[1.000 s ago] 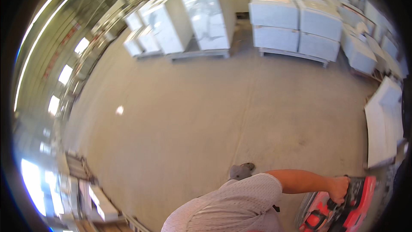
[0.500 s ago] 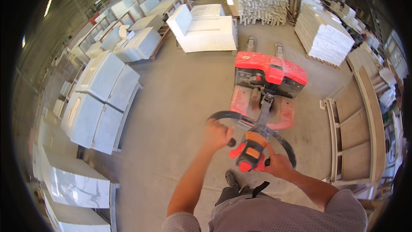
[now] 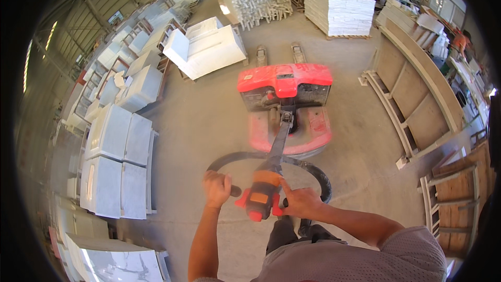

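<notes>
Both of my hands are on the steering handle (image 3: 269,187) of a red electric pallet truck (image 3: 286,82). My left hand (image 3: 216,188) is closed round the left grip, whose dark end sticks out past the thumb. At the right grip, my right hand (image 3: 302,202) is closed, with the index finger stretched along the orange and black control head. A black curved loop (image 3: 318,175) reaches out on both sides of the head. The truck's body stands ahead of me, and its two forks (image 3: 298,52) point away, with nothing seen on them.
Pale stone slabs (image 3: 136,137) stand stacked on pallets along the left. A white stone block load (image 3: 211,49) sits ahead left. Bundled white strips (image 3: 261,2) and a slab stack (image 3: 340,8) are farther off. Wooden frames (image 3: 417,89) line the right, where another person (image 3: 461,43) is.
My view has swung to the right, so the stone stacks sit farther left and more of the right side shows. The handle now lines up more with the truck's body. Both hands keep their grip.
</notes>
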`<move>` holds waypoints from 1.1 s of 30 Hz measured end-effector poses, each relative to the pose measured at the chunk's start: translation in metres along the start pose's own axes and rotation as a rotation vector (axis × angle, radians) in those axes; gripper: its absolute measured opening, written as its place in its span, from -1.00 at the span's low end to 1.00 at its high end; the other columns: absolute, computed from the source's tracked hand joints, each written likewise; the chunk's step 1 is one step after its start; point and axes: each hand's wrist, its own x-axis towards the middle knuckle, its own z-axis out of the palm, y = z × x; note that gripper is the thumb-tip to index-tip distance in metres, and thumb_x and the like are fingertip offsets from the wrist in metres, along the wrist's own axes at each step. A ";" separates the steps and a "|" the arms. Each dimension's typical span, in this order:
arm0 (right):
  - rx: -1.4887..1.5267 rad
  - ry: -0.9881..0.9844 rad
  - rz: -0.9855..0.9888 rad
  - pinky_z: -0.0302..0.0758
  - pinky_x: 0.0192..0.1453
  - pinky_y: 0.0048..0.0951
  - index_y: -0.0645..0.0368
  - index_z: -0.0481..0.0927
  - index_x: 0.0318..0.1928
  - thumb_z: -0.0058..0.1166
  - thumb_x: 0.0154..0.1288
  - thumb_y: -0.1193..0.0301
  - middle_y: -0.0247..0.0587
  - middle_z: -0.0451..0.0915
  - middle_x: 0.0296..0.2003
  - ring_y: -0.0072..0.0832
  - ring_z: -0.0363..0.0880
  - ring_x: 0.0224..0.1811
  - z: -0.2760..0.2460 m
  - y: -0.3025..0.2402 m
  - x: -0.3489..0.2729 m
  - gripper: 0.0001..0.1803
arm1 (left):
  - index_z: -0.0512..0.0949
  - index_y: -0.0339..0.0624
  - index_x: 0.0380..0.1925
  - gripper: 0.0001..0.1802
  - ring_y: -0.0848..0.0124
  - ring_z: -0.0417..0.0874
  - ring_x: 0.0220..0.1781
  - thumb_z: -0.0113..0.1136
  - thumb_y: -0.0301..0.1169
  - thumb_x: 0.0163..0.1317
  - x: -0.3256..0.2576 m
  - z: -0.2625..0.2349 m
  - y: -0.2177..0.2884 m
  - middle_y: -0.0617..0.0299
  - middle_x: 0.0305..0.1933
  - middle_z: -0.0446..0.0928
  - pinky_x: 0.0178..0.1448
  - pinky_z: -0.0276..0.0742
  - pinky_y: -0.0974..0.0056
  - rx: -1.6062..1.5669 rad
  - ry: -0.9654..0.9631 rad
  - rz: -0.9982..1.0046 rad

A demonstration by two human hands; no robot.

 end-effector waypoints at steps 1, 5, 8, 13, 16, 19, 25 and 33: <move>0.000 -0.009 0.015 0.57 -0.08 0.00 0.25 -0.12 0.56 0.25 0.13 -0.16 0.13 0.68 -0.36 0.10 0.69 -0.22 0.003 -0.003 -0.001 0.23 | 0.44 -0.20 -0.82 -0.55 -0.01 0.47 -0.52 0.18 -0.30 0.25 -0.002 -0.002 -0.003 0.01 -0.68 0.44 -0.15 0.43 -0.02 0.001 -0.004 0.001; 0.015 0.065 -0.024 0.57 -0.06 0.01 0.25 -0.10 0.56 0.24 0.15 -0.16 0.14 0.68 -0.37 0.12 0.69 -0.23 0.016 -0.016 -0.005 0.21 | 0.45 -0.21 -0.81 -0.54 0.00 0.46 -0.53 0.17 -0.29 0.28 -0.008 -0.012 -0.011 0.01 -0.69 0.43 -0.15 0.43 -0.02 0.054 0.004 0.039; 0.021 0.101 -0.027 0.57 -0.06 0.02 0.25 -0.10 0.55 0.22 0.17 -0.15 0.17 0.67 -0.38 0.13 0.69 -0.24 0.026 -0.026 -0.009 0.19 | 0.47 -0.22 -0.81 -0.54 0.00 0.46 -0.53 0.17 -0.29 0.28 -0.013 -0.021 -0.011 0.00 -0.69 0.43 -0.15 0.43 -0.02 0.065 0.009 0.064; -0.036 0.085 0.075 0.58 -0.08 0.02 0.20 -0.06 0.53 0.20 0.21 -0.11 0.17 0.67 -0.39 0.11 0.69 -0.26 0.047 -0.045 -0.012 0.10 | 0.49 -0.23 -0.79 -0.55 0.01 0.47 -0.52 0.18 -0.30 0.28 -0.031 -0.028 -0.027 -0.01 -0.67 0.46 -0.15 0.42 -0.02 -0.028 -0.013 0.057; 0.021 0.163 0.064 0.59 -0.12 0.01 0.16 -0.07 0.52 0.20 0.22 -0.05 0.14 0.67 -0.40 0.10 0.70 -0.25 0.065 -0.059 -0.010 0.07 | 0.52 -0.25 -0.79 -0.57 -0.01 0.52 -0.48 0.17 -0.33 0.26 -0.044 -0.032 -0.050 -0.02 -0.66 0.49 -0.07 0.47 -0.03 0.049 0.013 0.087; -0.038 0.083 0.089 0.60 -0.16 -0.01 0.15 -0.08 0.53 0.27 0.17 -0.02 0.10 0.69 -0.38 0.06 0.71 -0.23 0.082 -0.076 -0.001 0.10 | 0.55 -0.28 -0.76 -0.58 -0.05 0.56 -0.44 0.13 -0.33 0.27 -0.057 -0.041 -0.069 -0.04 -0.64 0.51 -0.01 0.50 -0.05 0.098 0.017 0.103; 0.085 0.224 -0.041 0.61 -0.05 -0.10 0.37 0.23 0.33 0.55 -0.14 0.02 0.07 0.71 -0.23 0.03 0.72 -0.10 0.077 -0.098 0.049 0.14 | 0.72 -0.24 -0.36 -0.42 -0.03 0.73 -0.28 -0.08 0.02 0.46 -0.056 -0.050 -0.148 -0.02 -0.38 0.71 -0.17 0.63 -0.08 0.364 -0.254 -0.123; 0.114 0.309 -0.012 0.62 -0.09 -0.09 0.40 0.29 0.22 0.56 -0.19 0.07 0.12 0.70 -0.27 0.05 0.72 -0.13 0.091 -0.122 0.096 0.05 | 0.60 -0.39 -0.63 -0.36 -0.14 0.59 -0.49 -0.02 -0.06 0.48 -0.094 0.011 -0.377 -0.20 -0.57 0.57 -0.35 0.50 -0.12 0.290 -0.028 0.308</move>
